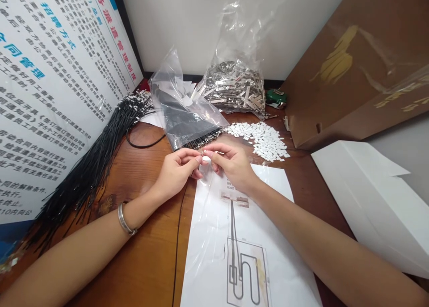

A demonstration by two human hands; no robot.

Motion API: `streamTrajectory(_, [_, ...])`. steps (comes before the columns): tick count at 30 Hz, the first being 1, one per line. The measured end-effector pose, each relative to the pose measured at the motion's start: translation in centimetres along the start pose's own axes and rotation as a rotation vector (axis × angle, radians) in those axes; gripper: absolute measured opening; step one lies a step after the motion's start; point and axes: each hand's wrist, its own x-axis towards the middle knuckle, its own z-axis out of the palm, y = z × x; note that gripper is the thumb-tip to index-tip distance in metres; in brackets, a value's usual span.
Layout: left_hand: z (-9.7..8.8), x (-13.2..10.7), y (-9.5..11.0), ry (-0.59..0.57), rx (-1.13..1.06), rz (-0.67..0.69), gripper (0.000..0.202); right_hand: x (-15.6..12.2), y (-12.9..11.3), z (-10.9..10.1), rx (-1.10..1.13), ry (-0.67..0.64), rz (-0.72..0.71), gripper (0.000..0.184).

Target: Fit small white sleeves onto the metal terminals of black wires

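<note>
Poster (pixel 50 74): blue headings 招聘方式, 合同管理 (body print too small)

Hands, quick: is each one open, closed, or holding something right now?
Left hand: closed in a pinch on the small white piece.
Right hand: closed in a pinch on the same small white piece, fingertips meeting the left's.
</note>
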Motion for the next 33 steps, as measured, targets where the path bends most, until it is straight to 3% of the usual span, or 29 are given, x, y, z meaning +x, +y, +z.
streamTrajectory(15, [-0.13,-0.02,-0.14,-0.01,0.005,0.001,0.035,0.17,0.0,-0.13,0.049,-0.053,0.012,0.025])
streamTrajectory(33, [-0.41,0.04,-0.42,-0.053,0.039,0.037,0.03,0.36,-0.09,-0.89,0.143,-0.071,0.127,0.018])
